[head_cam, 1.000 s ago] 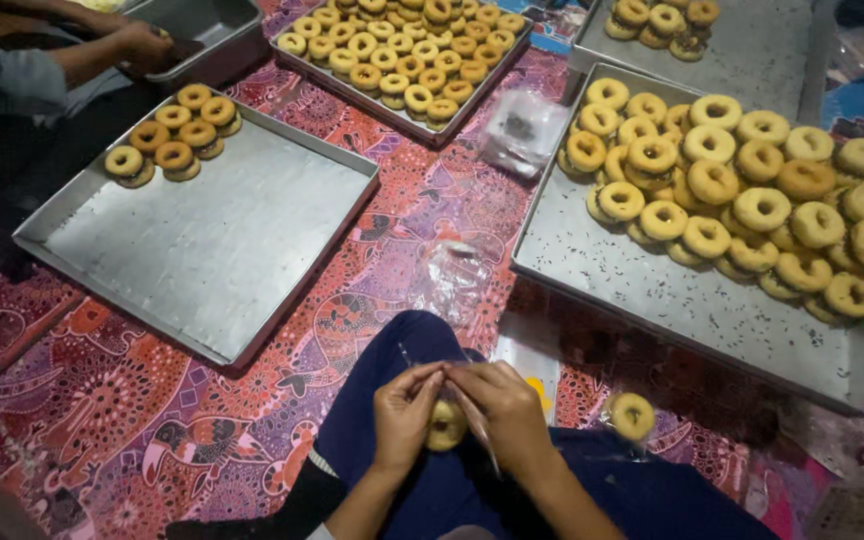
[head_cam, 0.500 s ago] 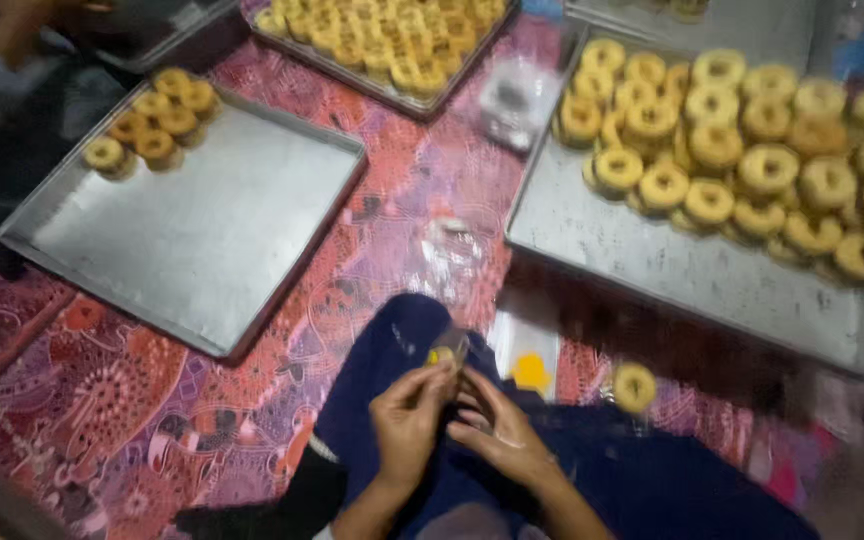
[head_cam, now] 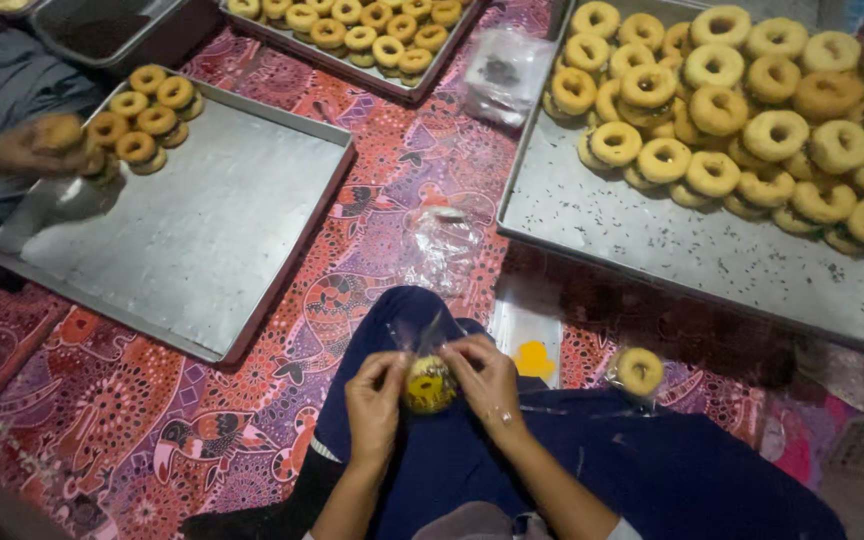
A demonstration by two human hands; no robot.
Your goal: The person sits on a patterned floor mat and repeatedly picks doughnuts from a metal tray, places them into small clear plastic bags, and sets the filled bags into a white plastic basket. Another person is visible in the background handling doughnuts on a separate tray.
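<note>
My left hand [head_cam: 374,402] and my right hand [head_cam: 487,380] meet over my lap in dark blue trousers. Between them they pinch a clear plastic bag with a yellow ring-shaped donut [head_cam: 429,385] inside. A wrapped donut [head_cam: 639,371] lies on my right leg, apart from both hands. A big metal tray [head_cam: 672,240] at the right carries a heap of several plain donuts [head_cam: 732,100].
At the left a metal tray [head_cam: 192,230] holds a few donuts in its far corner, where another person's hand [head_cam: 37,148] holds a donut. A third tray of donuts [head_cam: 352,30] stands at the back. Loose clear bags [head_cam: 444,240] lie on the patterned mat.
The bagged donut has come up between my fingertips and my hands have closed on the bag's top. The other person's hand has moved onto the left tray.
</note>
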